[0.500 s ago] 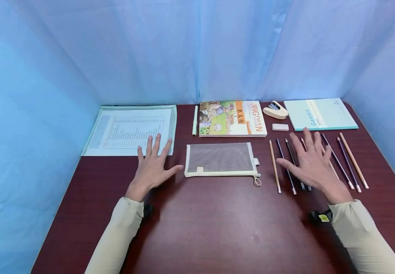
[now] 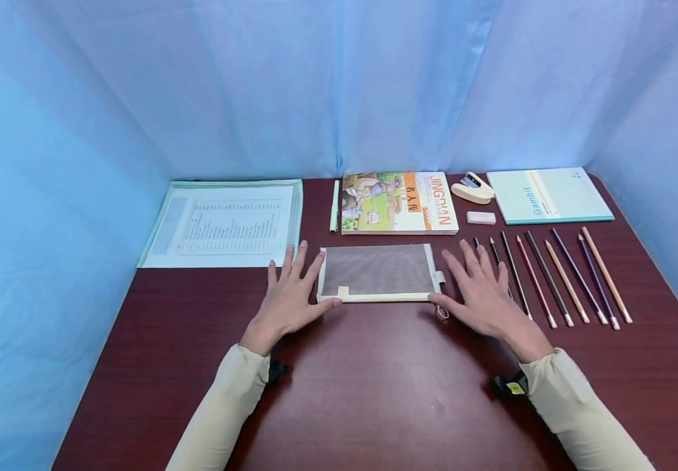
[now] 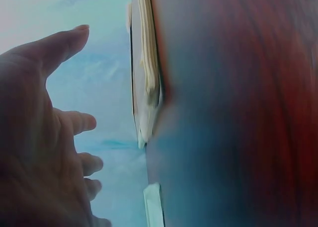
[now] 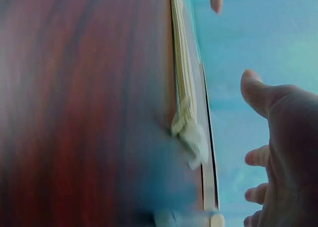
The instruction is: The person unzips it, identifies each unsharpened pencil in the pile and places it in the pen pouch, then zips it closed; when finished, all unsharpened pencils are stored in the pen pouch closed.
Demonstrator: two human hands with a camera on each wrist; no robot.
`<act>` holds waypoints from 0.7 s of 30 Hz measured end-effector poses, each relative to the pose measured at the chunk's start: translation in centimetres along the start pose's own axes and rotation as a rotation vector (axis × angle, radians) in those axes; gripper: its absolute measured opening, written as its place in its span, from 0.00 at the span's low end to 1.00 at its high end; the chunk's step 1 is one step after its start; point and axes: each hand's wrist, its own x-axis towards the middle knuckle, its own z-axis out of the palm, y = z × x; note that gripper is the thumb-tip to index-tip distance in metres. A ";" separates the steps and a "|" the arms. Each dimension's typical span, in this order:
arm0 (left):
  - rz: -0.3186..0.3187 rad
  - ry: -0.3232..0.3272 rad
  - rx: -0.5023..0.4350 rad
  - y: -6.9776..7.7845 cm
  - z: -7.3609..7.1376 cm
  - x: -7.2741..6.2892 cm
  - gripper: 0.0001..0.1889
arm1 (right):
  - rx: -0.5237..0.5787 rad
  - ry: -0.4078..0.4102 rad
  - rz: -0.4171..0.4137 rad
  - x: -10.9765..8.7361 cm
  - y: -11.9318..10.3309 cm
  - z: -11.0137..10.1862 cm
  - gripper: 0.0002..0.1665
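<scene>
A grey mesh zip pouch (image 2: 381,269) with cream edges lies flat in the middle of the table, its zipper side toward me. My left hand (image 2: 289,299) hovers at the pouch's left end, fingers spread and thumb over the near left corner. At the other end is my right hand (image 2: 488,299), also spread, its thumb by the zip corner with the ring pull (image 2: 442,313). Neither hand grips anything. Both wrist views show the pouch edge-on, the left thumb (image 3: 67,43) and right thumb (image 4: 256,90) standing apart from it.
Several pencils (image 2: 534,278) lie side by side to the right, some partly behind the right hand. Along the back are a sheet in a clear folder (image 2: 229,222), a pale green pen (image 2: 335,206), a book (image 2: 386,206), a stapler (image 2: 472,190), an eraser (image 2: 481,217) and a notebook (image 2: 574,196).
Both hands have moved inward to the pouch's ends: the left one to the right from beside the folder, the right one leftward from above the pencils. The pouch has stayed put.
</scene>
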 end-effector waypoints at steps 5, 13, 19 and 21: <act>0.034 -0.100 -0.095 0.9 0.4 -0.1 0.46 | 0.005 -0.060 -0.006 -0.3 -1.2 1.1 0.53; 0.016 -0.277 -0.137 1.6 1.0 -0.1 0.47 | 0.005 -0.097 -0.015 -0.5 -2.1 2.2 0.52; 0.004 -0.307 -0.095 1.7 1.1 0.0 0.50 | 0.027 -0.101 -0.032 -0.2 -2.2 2.2 0.51; 0.004 -0.309 -0.079 1.8 1.1 0.0 0.51 | 0.054 -0.104 -0.038 0.1 -2.1 2.0 0.50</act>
